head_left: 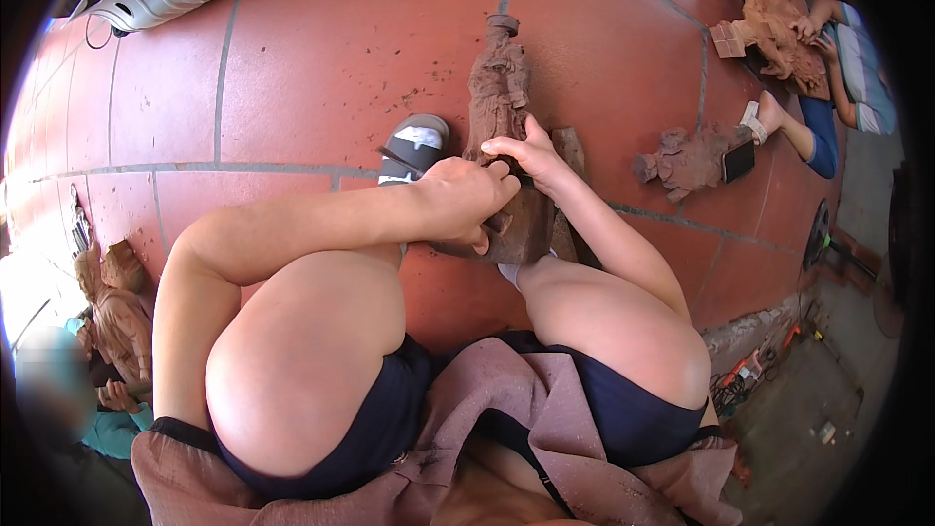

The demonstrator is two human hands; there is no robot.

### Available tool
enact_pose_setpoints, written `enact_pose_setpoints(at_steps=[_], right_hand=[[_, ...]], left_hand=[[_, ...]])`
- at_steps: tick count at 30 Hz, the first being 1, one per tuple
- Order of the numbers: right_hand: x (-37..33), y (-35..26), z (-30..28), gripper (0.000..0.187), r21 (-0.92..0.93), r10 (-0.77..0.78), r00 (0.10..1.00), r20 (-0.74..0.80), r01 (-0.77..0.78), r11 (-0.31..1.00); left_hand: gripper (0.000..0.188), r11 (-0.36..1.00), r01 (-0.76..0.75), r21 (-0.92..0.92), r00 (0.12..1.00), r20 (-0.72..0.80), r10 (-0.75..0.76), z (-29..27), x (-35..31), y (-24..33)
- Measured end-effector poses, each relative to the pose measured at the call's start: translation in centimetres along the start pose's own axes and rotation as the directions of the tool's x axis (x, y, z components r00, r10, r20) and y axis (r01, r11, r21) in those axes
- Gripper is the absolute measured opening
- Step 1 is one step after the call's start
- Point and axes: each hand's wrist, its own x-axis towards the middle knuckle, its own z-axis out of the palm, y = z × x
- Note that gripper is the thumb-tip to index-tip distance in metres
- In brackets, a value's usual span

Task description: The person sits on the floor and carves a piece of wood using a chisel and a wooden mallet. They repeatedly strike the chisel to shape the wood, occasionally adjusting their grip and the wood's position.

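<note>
Far left: co-worker in a teal sleeve (117,433), beside a brown carving (119,319) of a figure.

Next, left shoe (417,144), dark with a white band. Over it pokes a slim dark stick (397,160), running toward the left hand (462,197). That grip is curled closed, apparently on the stick; inner end hidden.

Centre: carved figure (499,88), reddish brown, on a blocky base (523,226) between the shins. Long axis runs nearly straight away from the body, round top at the far end. Upright or leaning, cannot tell. Most of its length lies beyond both hands.

Left hand meets it from the left, low, by the base. Right hand (538,158) comes from the right, set a little farther up the axis, so nearer the upper body. Its thumb reaches leftward, almost meeting the left fingers; how firmly this grip is closed, cannot tell, rear fingers hidden.

Right of it: wooden piece (569,151) just beside. Farther right, second figure (677,162) on the tiled floor (292,68), well apart from the hands.
</note>
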Motion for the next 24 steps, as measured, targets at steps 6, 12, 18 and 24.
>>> enact_pose_setpoints(at_steps=[6,12,18,24], right_hand=[[1.0,0.2,0.7,0.09,-0.029,-0.025,1.0,-0.013,0.025,0.999],[0.5,-0.9,1.8,0.088,0.022,-0.065,0.99,0.129,0.062,0.998],[1.0,0.4,1.8,0.088,0.079,-0.031,1.0,0.006,0.03,0.996],[1.6,1.9,1.7,0.092,-0.011,-0.083,0.997,-0.002,0.083,0.996]], left_hand=[[0.052,0.999,0.034,0.001,0.999,-0.027,-0.034,1.0,-0.5,-0.7],[0.04,0.999,0.042,0.0,0.999,0.025,-0.042,0.1,-0.7,-0.7],[0.038,0.985,-0.01,-0.174,0.994,-0.105,-0.008,0.6,-0.8,-3.4],[0.018,0.562,-0.115,-0.819,0.885,-0.341,-0.316,-6.3,-1.4,-8.7]])
